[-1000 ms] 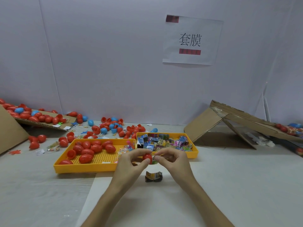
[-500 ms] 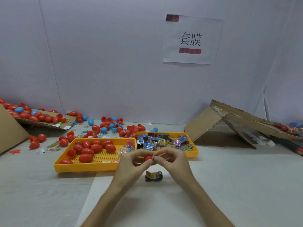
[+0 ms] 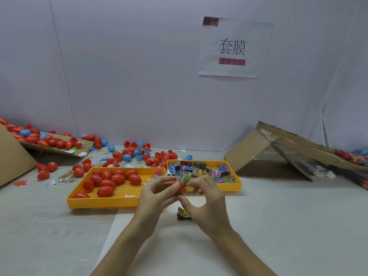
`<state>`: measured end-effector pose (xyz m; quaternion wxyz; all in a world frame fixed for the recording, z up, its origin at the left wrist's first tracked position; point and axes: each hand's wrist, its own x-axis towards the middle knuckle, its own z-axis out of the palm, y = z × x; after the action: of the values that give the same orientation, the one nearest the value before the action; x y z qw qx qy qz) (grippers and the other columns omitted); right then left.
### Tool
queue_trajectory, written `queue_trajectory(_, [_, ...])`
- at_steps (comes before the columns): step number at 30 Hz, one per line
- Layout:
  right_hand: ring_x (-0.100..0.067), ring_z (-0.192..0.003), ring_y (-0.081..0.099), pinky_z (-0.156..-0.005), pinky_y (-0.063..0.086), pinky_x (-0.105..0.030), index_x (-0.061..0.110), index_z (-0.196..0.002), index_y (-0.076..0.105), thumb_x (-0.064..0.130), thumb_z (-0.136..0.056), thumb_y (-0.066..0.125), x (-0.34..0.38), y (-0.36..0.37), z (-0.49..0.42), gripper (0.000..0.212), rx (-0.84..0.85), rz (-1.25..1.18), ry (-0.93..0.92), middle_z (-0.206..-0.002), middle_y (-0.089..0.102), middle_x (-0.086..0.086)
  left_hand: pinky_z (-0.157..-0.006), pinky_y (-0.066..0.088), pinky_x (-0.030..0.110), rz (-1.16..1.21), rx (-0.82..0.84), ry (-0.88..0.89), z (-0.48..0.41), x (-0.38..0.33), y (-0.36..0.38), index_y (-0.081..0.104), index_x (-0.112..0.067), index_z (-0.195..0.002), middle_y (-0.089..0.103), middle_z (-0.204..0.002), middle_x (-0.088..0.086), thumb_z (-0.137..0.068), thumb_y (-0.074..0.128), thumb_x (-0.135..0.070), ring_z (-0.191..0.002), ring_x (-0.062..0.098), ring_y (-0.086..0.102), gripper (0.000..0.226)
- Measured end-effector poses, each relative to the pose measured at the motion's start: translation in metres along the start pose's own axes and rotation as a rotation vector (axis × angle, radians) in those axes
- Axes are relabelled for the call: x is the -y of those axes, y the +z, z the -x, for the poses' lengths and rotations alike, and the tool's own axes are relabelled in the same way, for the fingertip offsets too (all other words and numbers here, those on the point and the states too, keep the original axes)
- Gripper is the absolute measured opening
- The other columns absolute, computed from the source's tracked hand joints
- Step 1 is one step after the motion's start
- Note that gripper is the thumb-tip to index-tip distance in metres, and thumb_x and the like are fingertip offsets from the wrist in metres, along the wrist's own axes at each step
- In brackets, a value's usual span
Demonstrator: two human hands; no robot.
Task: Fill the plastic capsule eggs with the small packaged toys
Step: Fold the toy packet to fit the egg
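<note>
My left hand [image 3: 157, 196] grips a red capsule egg half [image 3: 179, 187] in front of the trays. A small green packaged toy [image 3: 184, 179] sticks out of its top, and my right hand [image 3: 207, 198] pinches that packet from the right. On the table under my hands lies a dark toy packet [image 3: 183, 214]. The left yellow tray [image 3: 103, 202] holds several red eggs [image 3: 111, 179]. The right yellow tray [image 3: 237, 185] is full of small packaged toys [image 3: 201, 170].
Many loose red and blue eggs [image 3: 137, 153] lie along the back wall and on a cardboard flap [image 3: 53, 149] at far left. A folded cardboard box [image 3: 278, 148] stands at right. A white sheet [image 3: 159, 246] covers the table near me.
My hands have tilted and spread slightly; the green packet now shows standing out of the red egg half, where before only the red piece showed between my fingertips.
</note>
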<state>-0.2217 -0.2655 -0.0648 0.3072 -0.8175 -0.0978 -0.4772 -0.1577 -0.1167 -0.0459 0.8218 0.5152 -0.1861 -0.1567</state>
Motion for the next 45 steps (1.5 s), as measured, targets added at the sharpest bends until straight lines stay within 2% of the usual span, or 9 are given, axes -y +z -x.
queue_trajectory(4, [-0.003, -0.091, 0.059, -0.078, 0.050, -0.012, 0.015, -0.101, 0.065, 0.023, -0.082, 0.079, 0.0026, 0.0009, 0.0014, 0.025, -0.064, 0.013, -0.033, -0.100, 0.059, 0.006, -0.074, 0.061, 0.030, 0.216, 0.085, -0.165, 0.0014, 0.0021, 0.0030, 0.065, -0.002, -0.116, 0.073, -0.113, 0.022, -0.075, 0.077, -0.010, -0.105, 0.036, 0.072, 0.044])
queue_trajectory(9, [0.001, -0.099, 0.056, -0.087, 0.046, -0.006, 0.010, -0.100, 0.068, 0.019, -0.081, 0.082, 0.0022, 0.0022, 0.0034, 0.026, -0.138, 0.075, -0.065, -0.101, 0.062, 0.000, -0.077, 0.061, 0.031, 0.287, 0.166, -0.230, 0.0034, 0.0028, 0.0040, 0.057, -0.003, -0.127, 0.071, -0.121, 0.021, -0.082, 0.073, -0.012, -0.111, 0.033, 0.070, 0.049])
queue_trajectory(17, [-0.009, -0.098, 0.061, -0.091, 0.047, -0.009, 0.005, -0.097, 0.072, 0.016, -0.082, 0.079, -0.0004, 0.0044, 0.0041, 0.020, -0.137, 0.130, -0.107, -0.100, 0.065, -0.005, -0.088, 0.060, 0.034, 0.290, 0.146, -0.215, 0.0018, 0.0034, 0.0012, 0.061, -0.001, -0.122, 0.070, -0.123, 0.020, -0.089, 0.071, -0.024, -0.116, 0.032, 0.068, 0.042])
queue_trajectory(21, [-0.008, -0.098, 0.060, -0.090, 0.049, -0.011, 0.002, -0.097, 0.073, 0.010, -0.080, 0.082, 0.0007, 0.0057, 0.0048, 0.021, -0.124, 0.121, -0.140, -0.100, 0.064, -0.007, -0.084, 0.060, 0.033, 0.308, 0.126, -0.237, 0.0016, 0.0032, 0.0001, 0.062, -0.001, -0.120, 0.069, -0.123, 0.022, -0.088, 0.072, -0.022, -0.114, 0.031, 0.069, 0.040])
queue_trajectory(24, [-0.010, -0.103, 0.063, -0.093, 0.050, -0.015, 0.003, -0.105, 0.073, 0.015, -0.082, 0.081, 0.0029, 0.0052, 0.0049, 0.027, -0.135, 0.119, -0.107, -0.104, 0.068, -0.006, -0.083, 0.060, 0.032, 0.360, 0.135, -0.245, 0.0014, 0.0029, 0.0004, 0.059, 0.001, -0.126, 0.068, -0.126, 0.022, -0.090, 0.070, -0.018, -0.117, 0.031, 0.068, 0.042])
queue_trajectory(27, [-0.014, -0.103, 0.066, -0.094, 0.053, -0.020, 0.003, -0.111, 0.074, 0.020, -0.085, 0.077, 0.0047, 0.0045, 0.0051, 0.031, -0.140, 0.125, -0.102, -0.107, 0.072, -0.005, -0.081, 0.060, 0.032, 0.366, 0.131, -0.245, 0.0014, 0.0023, 0.0015, 0.061, -0.001, -0.123, 0.068, -0.125, 0.023, -0.090, 0.069, -0.018, -0.116, 0.031, 0.068, 0.038])
queue_trajectory(33, [-0.010, -0.103, 0.065, -0.094, 0.050, -0.015, 0.003, -0.108, 0.075, 0.019, -0.086, 0.075, 0.0019, 0.0069, 0.0052, 0.027, -0.158, 0.123, -0.129, -0.105, 0.071, -0.006, -0.082, 0.060, 0.032, 0.357, 0.134, -0.240, 0.0011, 0.0029, 0.0016, 0.064, -0.002, -0.118, 0.068, -0.124, 0.023, -0.090, 0.069, -0.018, -0.115, 0.031, 0.068, 0.033])
queue_trajectory(39, [-0.015, -0.096, 0.067, -0.088, 0.055, -0.021, 0.003, -0.101, 0.077, 0.015, -0.088, 0.073, -0.0027, 0.0069, 0.0062, 0.018, -0.159, 0.117, -0.159, -0.100, 0.071, -0.005, -0.087, 0.060, 0.033, 0.353, 0.172, -0.256, 0.0022, 0.0024, 0.0020, 0.063, -0.001, -0.121, 0.067, -0.127, 0.022, -0.091, 0.068, -0.019, -0.118, 0.032, 0.067, 0.036])
queue_trajectory(45, [-0.012, -0.107, 0.065, -0.095, 0.051, -0.018, 0.005, -0.113, 0.073, 0.020, -0.087, 0.076, 0.0019, 0.0066, 0.0052, 0.030, -0.145, 0.092, -0.092, -0.110, 0.070, -0.003, -0.088, 0.060, 0.034, 0.385, 0.181, -0.272, 0.0035, 0.0002, 0.0027, 0.064, -0.002, -0.125, 0.066, -0.130, 0.022, -0.089, 0.069, -0.021, -0.119, 0.030, 0.066, 0.041])
